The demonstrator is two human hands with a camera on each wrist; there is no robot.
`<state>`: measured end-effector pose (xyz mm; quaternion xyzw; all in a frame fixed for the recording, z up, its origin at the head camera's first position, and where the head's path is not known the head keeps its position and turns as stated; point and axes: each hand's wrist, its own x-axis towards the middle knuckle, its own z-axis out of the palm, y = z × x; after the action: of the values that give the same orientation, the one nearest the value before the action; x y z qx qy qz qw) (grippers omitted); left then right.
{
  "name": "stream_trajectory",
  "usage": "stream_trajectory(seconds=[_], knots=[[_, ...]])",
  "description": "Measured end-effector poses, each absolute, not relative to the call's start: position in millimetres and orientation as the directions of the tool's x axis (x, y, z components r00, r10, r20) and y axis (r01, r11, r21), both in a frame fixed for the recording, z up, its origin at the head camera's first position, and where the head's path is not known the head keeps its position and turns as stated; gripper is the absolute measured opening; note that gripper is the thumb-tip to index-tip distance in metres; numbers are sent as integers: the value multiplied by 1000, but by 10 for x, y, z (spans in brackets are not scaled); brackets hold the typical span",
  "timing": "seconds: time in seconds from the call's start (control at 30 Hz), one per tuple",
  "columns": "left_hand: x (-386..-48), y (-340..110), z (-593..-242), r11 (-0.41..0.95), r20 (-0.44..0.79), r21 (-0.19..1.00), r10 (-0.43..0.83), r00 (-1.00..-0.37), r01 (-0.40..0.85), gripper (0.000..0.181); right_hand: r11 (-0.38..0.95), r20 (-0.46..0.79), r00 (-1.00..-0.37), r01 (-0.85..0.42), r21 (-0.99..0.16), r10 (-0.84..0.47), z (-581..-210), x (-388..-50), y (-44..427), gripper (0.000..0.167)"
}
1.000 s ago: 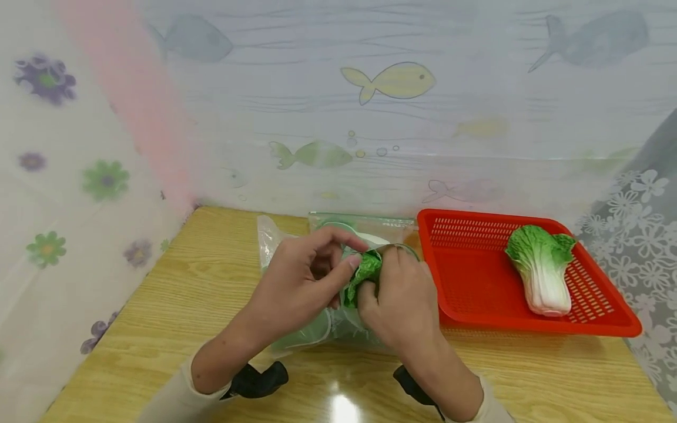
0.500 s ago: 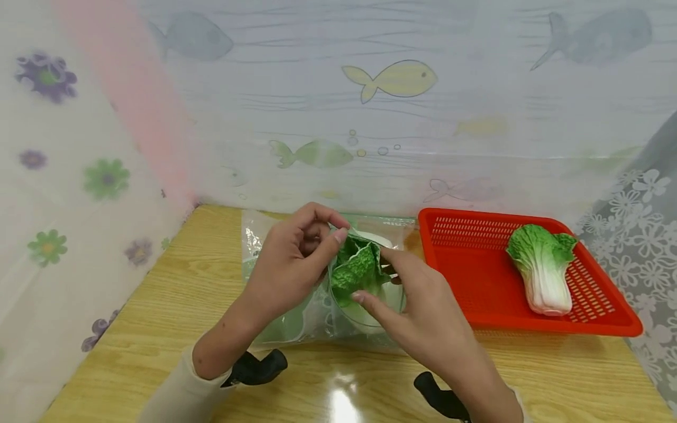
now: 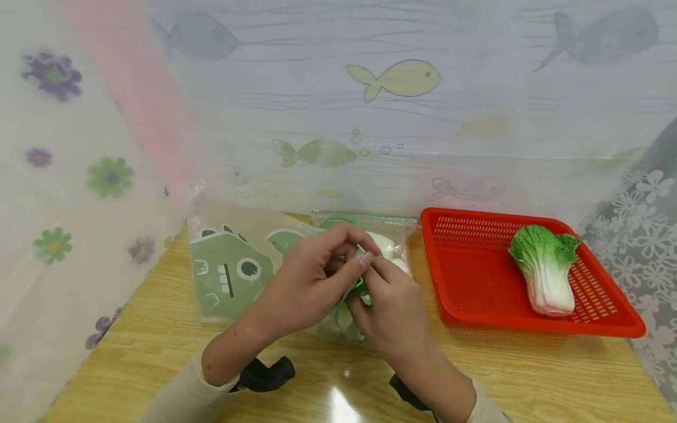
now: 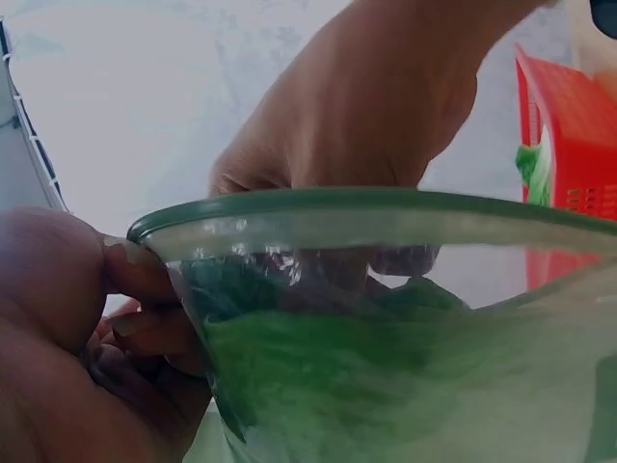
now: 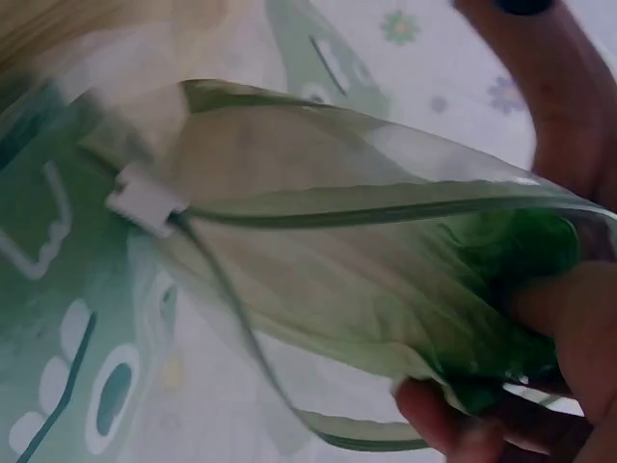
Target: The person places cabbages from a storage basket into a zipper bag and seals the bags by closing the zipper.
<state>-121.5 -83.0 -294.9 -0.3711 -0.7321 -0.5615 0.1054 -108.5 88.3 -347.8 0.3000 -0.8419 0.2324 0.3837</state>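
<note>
- The right hand has its grip on the leafy green end of a cabbage, the thumb pressed into the leaves and the fingers curled beneath them.
- The left hand pinches the green edge of a clear bag between thumb and fingers.
- The cabbage sits inside the bag, its leaves just below the edge; the pale stalk shows within the mouth.
- It looks like a light, moulded piece: the frilled leaves probably give when squeezed, while the pale stalk seems smoother and firmer. A broad hold round the whole head looks safer than tugging one frill.
- The bag looks thin, limp and slippery, likely to fold in on itself. The stiffer edge is the best place to take hold, away from the white slider.
- Just behind the hands, another clear bag shows white shapes. Left of them lies plastic printed with a face; whether it belongs to the held bag, I cannot tell.
- Farther right, a red basket on the desk carries a second cabbage.
</note>
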Motion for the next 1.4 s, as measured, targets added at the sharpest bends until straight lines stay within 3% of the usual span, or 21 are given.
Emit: stream_trajectory(seconds=[0.17, 0.3, 0.4, 0.57, 0.73, 0.83, 1.03, 1.2, 1.3, 1.4], knots=[[-1183, -767, -2965, 68, 574, 745, 442, -689, 664, 10, 788, 833, -472, -612, -72, -290, -3525, -1069, 841, 21], [-1114, -716, -2985, 142, 583, 697, 459, -670, 703, 9, 833, 842, -482, -548, -72, -244, -3541, -1061, 807, 33], [-1075, -689, -2995, 188, 583, 672, 462, -669, 716, 6, 825, 837, -513, -546, -145, -192, -3529, -1101, 817, 32], [-1113, -706, -2996, 118, 535, 771, 412, -738, 625, 8, 687, 747, -629, -640, -343, -213, -3441, -1148, 924, 16], [-1205, -871, -2923, 65, 510, 836, 280, -814, 546, 13, 481, 591, -735, -671, -564, -333, -3260, -1146, 1117, 39], [-1257, -1011, -2859, 56, 500, 851, 215, -839, 522, 15, 448, 585, -727, -685, -574, -360, -3162, -1162, 1249, 44], [-1360, -1233, -2797, 73, 508, 850, 149, -848, 522, 14, 551, 661, -696, -680, -483, -279, -3048, -1267, 1619, 30], [-1414, -1334, -2789, 114, 520, 836, 146, -842, 537, 13, 776, 643, -757, -473, -418, -115, -3089, -1407, 2144, 23], [-1447, -1370, -2798, 179, 548, 801, 164, -820, 571, 12, 881, 537, -843, -239, -408, 20, -3190, -1514, 2564, 35], [-1490, -1396, -2812, 317, 614, 695, 205, -762, 645, 15, 919, 382, -909, 1, -395, 165, -3307, -1632, 3025, 52]])
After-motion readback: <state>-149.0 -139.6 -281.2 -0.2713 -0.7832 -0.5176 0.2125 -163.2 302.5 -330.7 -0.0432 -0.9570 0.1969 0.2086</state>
